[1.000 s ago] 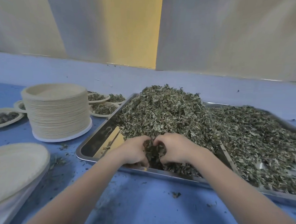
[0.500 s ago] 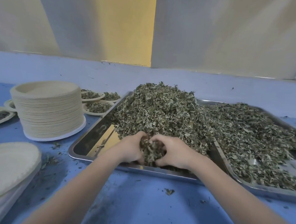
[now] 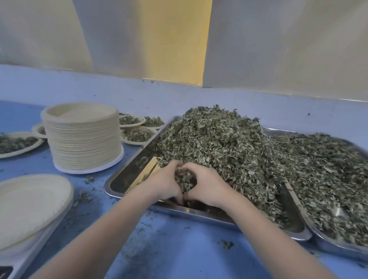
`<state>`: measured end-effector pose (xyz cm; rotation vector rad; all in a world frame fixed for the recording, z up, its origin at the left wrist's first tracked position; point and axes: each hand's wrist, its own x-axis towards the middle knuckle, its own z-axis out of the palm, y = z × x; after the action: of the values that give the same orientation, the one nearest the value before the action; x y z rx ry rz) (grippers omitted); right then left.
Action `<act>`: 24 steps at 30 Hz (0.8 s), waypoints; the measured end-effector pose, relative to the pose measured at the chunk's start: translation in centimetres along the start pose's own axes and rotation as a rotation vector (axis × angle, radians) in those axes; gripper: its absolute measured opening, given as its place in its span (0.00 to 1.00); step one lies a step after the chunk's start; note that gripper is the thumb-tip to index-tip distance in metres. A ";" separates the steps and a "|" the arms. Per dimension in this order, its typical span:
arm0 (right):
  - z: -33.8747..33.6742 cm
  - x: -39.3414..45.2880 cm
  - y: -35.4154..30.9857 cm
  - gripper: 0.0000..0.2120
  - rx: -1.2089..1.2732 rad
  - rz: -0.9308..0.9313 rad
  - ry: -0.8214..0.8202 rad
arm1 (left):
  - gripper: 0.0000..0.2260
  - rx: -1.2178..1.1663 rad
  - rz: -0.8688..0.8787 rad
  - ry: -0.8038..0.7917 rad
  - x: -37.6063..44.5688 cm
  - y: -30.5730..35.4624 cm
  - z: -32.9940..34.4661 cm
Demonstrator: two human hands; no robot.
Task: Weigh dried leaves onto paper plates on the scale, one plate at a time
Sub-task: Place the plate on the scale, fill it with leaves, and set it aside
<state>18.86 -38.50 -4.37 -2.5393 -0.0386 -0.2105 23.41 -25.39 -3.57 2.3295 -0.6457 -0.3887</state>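
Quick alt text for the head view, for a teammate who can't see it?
Left hand and right hand cup a clump of dried leaves at the near edge of a heaped steel tray. An empty paper plate waits on the scale at left, beside a tall plate stack.

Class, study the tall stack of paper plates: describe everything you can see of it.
The stack of paper plates is cream, round, with fine ribbed rims, piled high and upright on the blue table, left of the metal tray. A white base ring shows underneath. Its top plate is empty. No hand touches it; filled plates lie behind.
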 end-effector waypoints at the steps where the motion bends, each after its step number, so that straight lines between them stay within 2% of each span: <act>1: -0.2 0.1 -0.2 0.32 0.059 -0.001 0.032 | 0.43 -0.048 0.018 0.034 -0.2 -0.2 -0.5; 3: -0.4 0.3 -0.9 0.35 0.134 -0.003 0.020 | 0.47 -0.040 0.043 0.073 -0.6 -0.2 -1.3; 7: 0.3 1.1 -2.1 0.38 0.105 0.008 -0.116 | 0.43 0.024 -0.034 0.050 -1.2 0.0 -2.0; 10: 0.7 1.7 -2.7 0.38 0.061 0.018 -0.135 | 0.34 -0.031 -0.093 0.026 -1.7 -0.5 -2.3; 14: -0.3 2.8 -5.0 0.37 0.109 0.021 -0.105 | 0.18 -0.305 -0.130 0.045 -2.1 -0.8 -4.4; 19: -1.0 4.4 -10.9 0.34 0.083 -0.121 -0.129 | 0.17 -0.349 -0.126 0.142 -4.4 -1.8 -9.7; 24: 1.5 5.8 -18.5 0.26 0.108 -0.294 -0.215 | 0.17 -0.246 -0.178 0.287 -9.4 -5.2 -15.3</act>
<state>23.48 -22.39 5.61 -2.4285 -0.4953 -0.0468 24.05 -8.75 4.89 2.1553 -0.2382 -0.1936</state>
